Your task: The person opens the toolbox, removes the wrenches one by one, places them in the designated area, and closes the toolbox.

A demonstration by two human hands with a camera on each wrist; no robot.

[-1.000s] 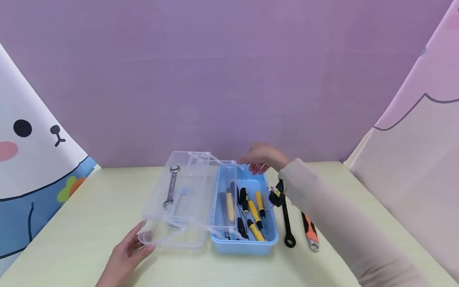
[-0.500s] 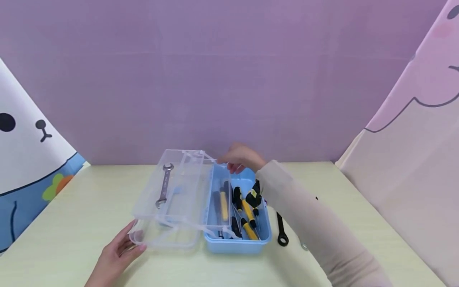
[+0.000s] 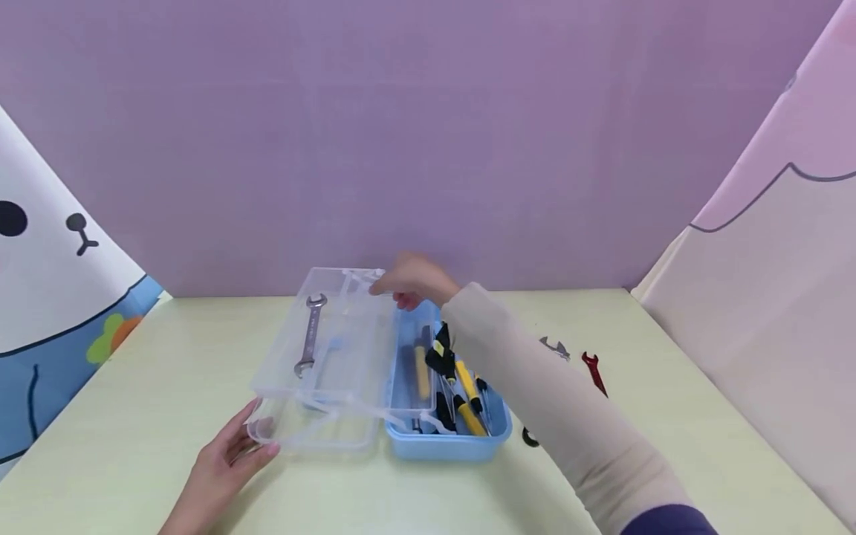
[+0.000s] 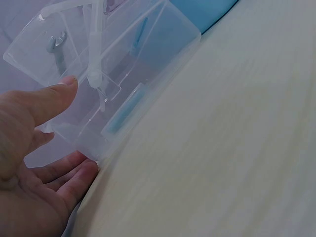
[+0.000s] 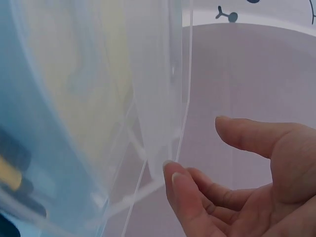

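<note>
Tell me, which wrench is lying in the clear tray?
The long silver wrench. It lies in the clear tray; the small grey one and the red one lie on the table.

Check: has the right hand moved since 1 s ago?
Yes. The right hand shifted left along the far edge, from above the blue box toward the clear tray.

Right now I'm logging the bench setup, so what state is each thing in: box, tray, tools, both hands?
Blue toolbox: open, screwdrivers inside.
Clear tray: swung out to the left of the box, raised on its arms.
Silver wrench: lying flat in the tray.
Screwdrivers: lying loose in the box.
Left hand: fingers straight, touching the tray's near corner.
Right hand: on the tray's far edge; grip unclear.
Red wrench: flat on table.
</note>
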